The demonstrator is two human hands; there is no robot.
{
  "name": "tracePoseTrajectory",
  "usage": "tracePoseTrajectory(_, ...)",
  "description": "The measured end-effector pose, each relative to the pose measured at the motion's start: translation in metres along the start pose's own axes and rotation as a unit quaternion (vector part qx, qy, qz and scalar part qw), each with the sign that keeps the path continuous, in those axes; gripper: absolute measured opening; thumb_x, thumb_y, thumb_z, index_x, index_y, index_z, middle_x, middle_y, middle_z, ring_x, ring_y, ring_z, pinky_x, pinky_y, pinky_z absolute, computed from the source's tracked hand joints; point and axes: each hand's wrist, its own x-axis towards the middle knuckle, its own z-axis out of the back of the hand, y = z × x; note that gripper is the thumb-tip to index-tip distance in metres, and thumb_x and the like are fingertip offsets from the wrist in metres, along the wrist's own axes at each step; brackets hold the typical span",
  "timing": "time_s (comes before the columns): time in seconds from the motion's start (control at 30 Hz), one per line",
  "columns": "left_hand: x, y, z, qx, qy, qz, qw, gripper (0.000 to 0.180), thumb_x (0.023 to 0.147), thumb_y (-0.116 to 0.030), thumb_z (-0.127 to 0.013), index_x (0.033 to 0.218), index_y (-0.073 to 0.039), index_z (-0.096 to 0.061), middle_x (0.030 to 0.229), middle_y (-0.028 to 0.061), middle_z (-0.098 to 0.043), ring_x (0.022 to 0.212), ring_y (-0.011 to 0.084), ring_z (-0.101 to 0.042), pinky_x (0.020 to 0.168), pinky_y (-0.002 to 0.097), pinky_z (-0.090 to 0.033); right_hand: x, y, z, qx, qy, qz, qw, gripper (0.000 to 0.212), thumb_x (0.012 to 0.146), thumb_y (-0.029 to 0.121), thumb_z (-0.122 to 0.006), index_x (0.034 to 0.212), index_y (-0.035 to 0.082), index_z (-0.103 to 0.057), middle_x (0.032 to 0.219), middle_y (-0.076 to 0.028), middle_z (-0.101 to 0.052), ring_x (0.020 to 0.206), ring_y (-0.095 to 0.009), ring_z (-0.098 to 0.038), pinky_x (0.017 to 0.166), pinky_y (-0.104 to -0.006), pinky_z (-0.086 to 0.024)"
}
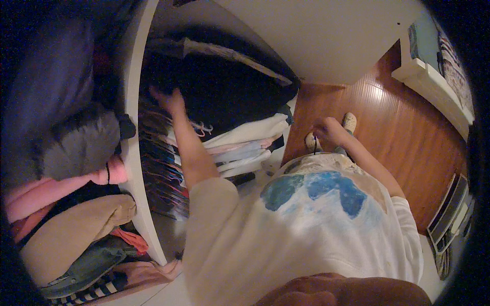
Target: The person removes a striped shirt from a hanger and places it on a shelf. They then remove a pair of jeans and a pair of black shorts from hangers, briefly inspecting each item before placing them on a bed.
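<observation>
I see the left hand at black fabric clothes hanging in the white-edged closet, grip unclear; the right hand curls, hold uncertain, over a thin dark strip.

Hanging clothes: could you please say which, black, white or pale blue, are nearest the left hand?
The black clothes, right by the left hand; the white clothes and pale blue garment are farther, lower in view.

Blue and green patches mark the white short-sleeved shirt, worn with pale shoes
</observation>
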Motion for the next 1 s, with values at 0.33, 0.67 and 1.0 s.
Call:
tracePoseTrajectory(0.33,0.005,-0.074,0.0,0.223,-0.044,-0.256,0.94,0.053,0.077,-0.011,-0.061,0.126,-0.001,-0.046,0.126,0.0247,-0.047,0.117,0.0409,-0.042,0.102,0.0482,-0.031,-0.013,0.002,0.016,0.084,-0.006,-0.071,0.994,0.017,0.077,0.014,-0.063,0.087,0.0,-0.064,0.079,-0.023,-0.062,0.071,-0.039,-0.058,0.065,-0.0434,-0.047)
tracePoseTrajectory(0.67,0.065,-0.099,-0.095,0.385,0.217,-0.271,0.855,0.029,0.083,-0.037,-0.06,0.088,-0.01,-0.069,0.111,0.0146,-0.059,0.109,0.0366,-0.048,0.095,0.0447,-0.04,-0.022,-0.023,0.034,0.015,0.035,-0.103,0.994,0.016,0.079,0.01,-0.06,0.091,0.001,-0.065,0.086,-0.021,-0.064,0.08,-0.037,-0.062,0.071,-0.041,-0.049)
tracePoseTrajectory(1.0,-0.008,-0.047,0.033,0.395,0.202,-0.276,0.853,0.014,0.071,-0.019,-0.07,0.077,-0.009,-0.064,0.097,0.0085,-0.062,0.104,0.0329,-0.051,0.094,0.0429,-0.039,-0.014,-0.028,0.018,0.031,-0.008,-0.031,0.999,0.017,0.08,0.014,-0.062,0.087,-0.001,-0.062,0.076,-0.025,-0.058,0.062,-0.038,-0.052,0.062,-0.0437,-0.045)
